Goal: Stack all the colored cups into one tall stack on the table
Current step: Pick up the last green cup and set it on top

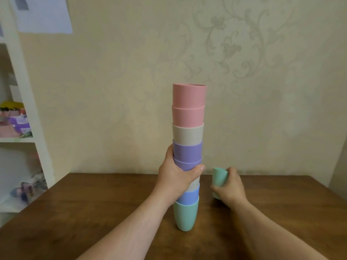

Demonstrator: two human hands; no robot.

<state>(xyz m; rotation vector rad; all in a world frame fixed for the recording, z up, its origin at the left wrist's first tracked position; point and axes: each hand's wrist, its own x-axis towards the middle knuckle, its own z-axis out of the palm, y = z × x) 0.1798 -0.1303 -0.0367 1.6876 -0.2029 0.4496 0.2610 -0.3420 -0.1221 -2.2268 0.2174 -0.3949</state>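
At far left I see a white shelf (28, 109) against the wall; my left hand (176, 177) reaches forward, its fingers (198, 170) wrapped around the middle of the tall stack of cups (187, 132) standing upright on the desk (93, 212). Just right of the stack, my right hand (231, 186) has its fingers closed on a single green cup (218, 178), tilted, partly hidden behind the hand.

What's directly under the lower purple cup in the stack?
The left hand covers that spot; only a beige sliver shows below the lower purple cup, above the blue cup.
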